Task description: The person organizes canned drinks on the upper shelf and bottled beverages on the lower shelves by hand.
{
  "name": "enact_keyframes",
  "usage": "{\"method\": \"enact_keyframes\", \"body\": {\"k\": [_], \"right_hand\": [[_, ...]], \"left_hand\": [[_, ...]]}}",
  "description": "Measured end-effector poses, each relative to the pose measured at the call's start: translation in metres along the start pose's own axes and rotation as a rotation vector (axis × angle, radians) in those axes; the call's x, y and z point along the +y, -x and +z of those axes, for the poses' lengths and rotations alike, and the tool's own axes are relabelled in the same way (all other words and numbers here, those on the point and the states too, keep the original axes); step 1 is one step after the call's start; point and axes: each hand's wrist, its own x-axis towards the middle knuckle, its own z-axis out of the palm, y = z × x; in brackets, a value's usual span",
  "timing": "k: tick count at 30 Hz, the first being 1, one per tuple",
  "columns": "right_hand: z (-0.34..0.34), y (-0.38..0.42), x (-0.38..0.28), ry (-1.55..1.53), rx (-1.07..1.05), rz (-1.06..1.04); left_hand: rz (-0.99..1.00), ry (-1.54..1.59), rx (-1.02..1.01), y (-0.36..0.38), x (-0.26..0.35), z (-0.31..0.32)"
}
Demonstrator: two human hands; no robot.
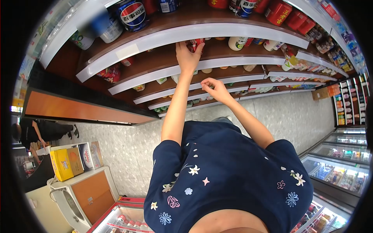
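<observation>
- Left hand (187, 55) is up at the curved brown shelf w/ white price strip (217, 33), fingers closed round a small red-and-white drink can (195, 44) that sits just under that strip, on the second shelf down.
- Right hand (215, 89) hangs lower, nearer the body, fingertips pinched together; looks empty, though sth tiny inside can't be ruled out.
- Can is partly hidden by the shelf edge & the fingers, so label can't be read.
- Neighbours: white round-bottomed bottle (237, 42) to the right on the same shelf, big blue Pepsi can (133, 14) on the shelf above, left.
- To do it well, imo: keep the grip low on the can body, move it straight in or out so it clears the strip overhead, don't knock the items alongside.
- Person wears a navy T-shirt w/ flower print (229, 171); grey speckled floor (120, 151) below.
</observation>
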Motion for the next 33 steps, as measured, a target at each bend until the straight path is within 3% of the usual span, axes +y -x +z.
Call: {"method": "enact_keyframes", "body": {"k": [10,16,17,21,23,27,33], "right_hand": [[-0.01,-0.011,0.011,0.021,0.026,0.021],[-0.008,-0.023,0.0,0.013,0.047,-0.008],[-0.008,-0.025,0.002,0.002,0.049,-0.018],[-0.007,-0.027,0.016,-0.038,0.046,-0.027],[-0.003,-0.028,0.016,-0.044,0.027,-0.021],[0.011,-0.027,0.011,-0.027,-0.046,-0.013],[0.02,-0.026,-0.007,-0.009,-0.097,0.014]], "left_hand": [[0.166,-0.004,0.034,-0.005,-0.015,0.043],[0.134,0.119,0.049,-0.004,-0.013,0.035],[0.073,0.038,-0.01,-0.004,-0.016,0.021],[0.301,-0.317,0.396,-0.027,-0.04,-0.037],[0.35,-0.556,0.43,-0.043,-0.061,-0.07],[0.321,-0.804,0.282,-0.07,-0.103,-0.099],[0.06,-0.673,0.119,-0.07,-0.11,-0.078]]}}
